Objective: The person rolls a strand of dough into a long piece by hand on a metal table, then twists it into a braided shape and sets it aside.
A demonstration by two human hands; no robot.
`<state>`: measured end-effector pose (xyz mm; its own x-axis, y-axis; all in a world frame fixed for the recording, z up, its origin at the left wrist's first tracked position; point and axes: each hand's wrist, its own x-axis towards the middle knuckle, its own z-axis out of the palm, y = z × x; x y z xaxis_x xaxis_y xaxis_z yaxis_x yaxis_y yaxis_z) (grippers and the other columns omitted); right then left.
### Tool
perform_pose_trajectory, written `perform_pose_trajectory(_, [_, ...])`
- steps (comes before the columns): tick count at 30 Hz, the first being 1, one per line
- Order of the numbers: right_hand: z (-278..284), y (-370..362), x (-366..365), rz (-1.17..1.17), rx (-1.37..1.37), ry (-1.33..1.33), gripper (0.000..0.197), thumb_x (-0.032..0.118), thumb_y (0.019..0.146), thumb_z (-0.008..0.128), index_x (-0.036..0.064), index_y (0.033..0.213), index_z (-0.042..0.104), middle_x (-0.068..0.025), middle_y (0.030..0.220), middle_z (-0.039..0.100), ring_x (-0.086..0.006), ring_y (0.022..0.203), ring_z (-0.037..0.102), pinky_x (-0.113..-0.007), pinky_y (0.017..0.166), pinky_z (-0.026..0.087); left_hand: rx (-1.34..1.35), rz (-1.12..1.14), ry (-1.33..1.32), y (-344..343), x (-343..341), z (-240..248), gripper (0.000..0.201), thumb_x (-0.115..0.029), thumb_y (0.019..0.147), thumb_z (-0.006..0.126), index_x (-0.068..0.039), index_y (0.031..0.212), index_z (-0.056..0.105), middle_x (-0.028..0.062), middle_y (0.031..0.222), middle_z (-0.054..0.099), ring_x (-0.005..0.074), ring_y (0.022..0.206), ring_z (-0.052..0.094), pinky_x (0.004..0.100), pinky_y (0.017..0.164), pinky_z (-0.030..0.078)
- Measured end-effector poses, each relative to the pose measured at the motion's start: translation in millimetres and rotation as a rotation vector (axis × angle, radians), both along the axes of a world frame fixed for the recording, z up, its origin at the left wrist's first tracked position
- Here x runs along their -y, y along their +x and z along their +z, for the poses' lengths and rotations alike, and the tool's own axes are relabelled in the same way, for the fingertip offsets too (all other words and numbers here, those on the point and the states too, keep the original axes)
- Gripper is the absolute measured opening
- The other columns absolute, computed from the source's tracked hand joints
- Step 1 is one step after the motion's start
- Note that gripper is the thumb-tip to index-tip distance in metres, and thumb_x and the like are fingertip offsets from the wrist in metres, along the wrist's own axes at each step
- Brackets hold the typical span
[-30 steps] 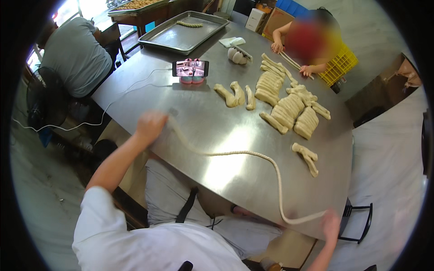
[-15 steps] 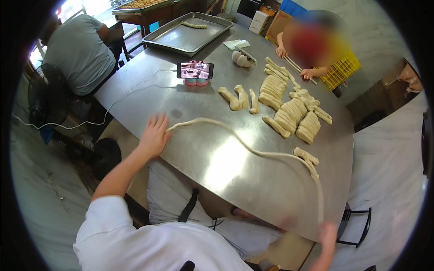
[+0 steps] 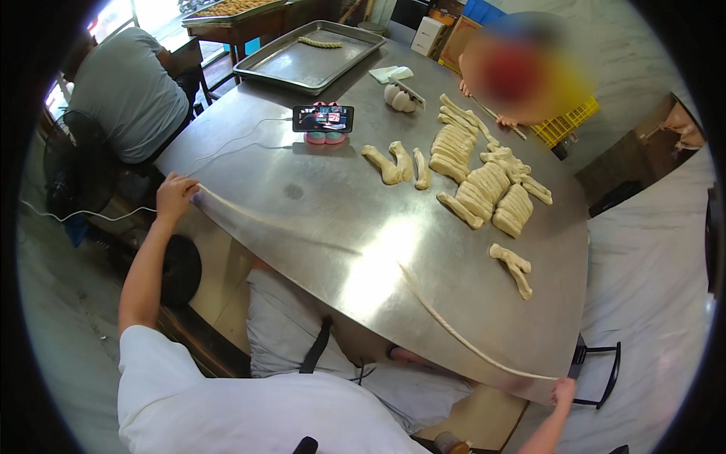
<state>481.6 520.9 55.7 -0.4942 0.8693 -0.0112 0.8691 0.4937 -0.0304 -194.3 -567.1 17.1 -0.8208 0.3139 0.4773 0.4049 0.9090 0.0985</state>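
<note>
A long, thin dough rope (image 3: 461, 339) stretches between my two hands above the steel table; its middle is lost in the bright glare. At the table's left edge, my left hand (image 3: 176, 197) is closed on one end. Past the table's right front edge, my right hand (image 3: 563, 391) grips the other end. Nearest to the right hand lies a small group of dough pieces (image 3: 513, 265). Farther back are rows of cut dough strips (image 3: 482, 189). A few loose dough pieces (image 3: 392, 164) lie to their left.
A phone (image 3: 323, 119) stands propped on the steel table (image 3: 249, 163), its white cable running left. Behind it sits a metal tray (image 3: 287, 64) holding one twisted dough piece (image 3: 320, 43). Across the table, another person's hands (image 3: 505, 121) hold a dough strand. A fan (image 3: 79, 163) stands at left.
My left hand has gone from lying flat on the rope to gripping its end, farther left. My right hand moved slightly outward. The rope is now thinner, straighter and nearer to me.
</note>
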Motion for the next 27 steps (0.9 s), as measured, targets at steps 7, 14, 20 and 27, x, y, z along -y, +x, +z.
perform_pose_trajectory(7, [238.3, -195.7, -44.0, 0.293, -0.326, 0.5, 0.041, 0.025, 0.114, 0.06, 0.0024, 0.147, 0.067, -0.0198, 0.142, 0.073, -0.03, 0.127, 0.073, -0.04, 0.109, 0.055, 0.032, -0.85, -0.318, 69.9, -187.4, 19.8, 0.013, -0.019, 0.087, 0.076, -0.012, 0.097, 0.08, 0.0016, 0.09, 0.07, 0.0241, 0.094, 0.067, 0.0388, 0.086, 0.055])
perform_pose_trajectory(14, [151.3, -442.2, 426.4, 1.063, -0.358, 0.071, 0.02, 0.018, 0.106, 0.064, 0.0101, 0.122, 0.074, -0.0109, 0.094, 0.077, -0.0263, 0.079, 0.074, -0.041, 0.07, 0.058, 0.003, -0.671, -0.025, 58.1, -302.0, 0.0, 0.013, -0.022, 0.089, 0.077, -0.015, 0.099, 0.078, 0.0012, 0.096, 0.069, 0.0243, 0.103, 0.066, 0.0405, 0.091, 0.052])
perform_pose_trajectory(20, [-12.6, -399.1, 451.9, 1.522, 0.097, -0.085, 0.009, 0.016, 0.096, 0.064, 0.0126, 0.101, 0.071, -0.0081, 0.088, 0.073, -0.0321, 0.081, 0.076, -0.048, 0.069, 0.06, 0.351, -0.568, 0.481, 79.7, -365.3, -29.0, 0.017, -0.018, 0.086, 0.083, -0.012, 0.101, 0.08, 0.0088, 0.091, 0.075, 0.0311, 0.089, 0.072, 0.0431, 0.084, 0.054])
perform_pose_trajectory(27, [-4.8, -359.3, 427.1, 1.585, -0.021, -0.156, 0.013, 0.015, 0.095, 0.063, 0.012, 0.101, 0.074, -0.0065, 0.093, 0.069, -0.0298, 0.088, 0.069, -0.044, 0.077, 0.057, 0.098, -0.748, 0.076, 72.2, -497.4, -28.1, 0.005, -0.016, 0.091, 0.075, -0.014, 0.096, 0.076, 0.0063, 0.102, 0.072, 0.028, 0.102, 0.069, 0.0422, 0.096, 0.053])
